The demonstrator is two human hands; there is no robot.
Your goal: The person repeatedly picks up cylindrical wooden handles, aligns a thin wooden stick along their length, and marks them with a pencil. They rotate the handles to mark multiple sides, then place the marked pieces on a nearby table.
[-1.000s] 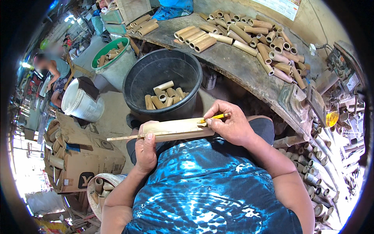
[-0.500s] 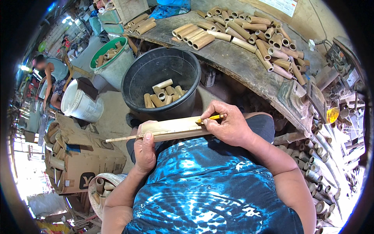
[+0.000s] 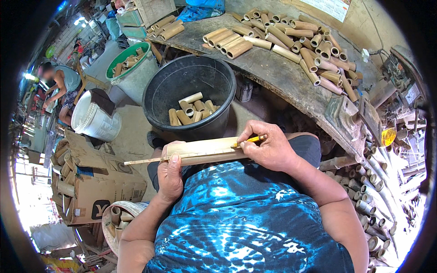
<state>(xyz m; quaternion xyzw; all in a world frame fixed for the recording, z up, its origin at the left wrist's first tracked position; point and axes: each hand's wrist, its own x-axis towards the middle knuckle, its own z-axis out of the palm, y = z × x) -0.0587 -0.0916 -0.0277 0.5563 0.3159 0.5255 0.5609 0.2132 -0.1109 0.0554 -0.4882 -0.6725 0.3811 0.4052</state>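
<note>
Here's the left hand (image 3: 170, 178), closed around the near end of a pale, split-faced bamboo tube (image 3: 205, 146), thumb pinning a thin, light wooden strip (image 3: 142, 161) along it; the strip juts out past that hand. At the far end, the right hand (image 3: 267, 148) pinches a yellow pencil (image 3: 256, 140), its tip on the tube. Just beyond the grip rises the round rim of a black plastic tub (image 3: 182, 75); leftward, pale floor (image 3: 129, 136) opens between tub and brown cardboard box (image 3: 109, 184). Right and ahead runs the dark wooden bench's edge (image 3: 314, 111). And compared with half a second ago, the pencil tip sits lower, closer to the strip!
</note>
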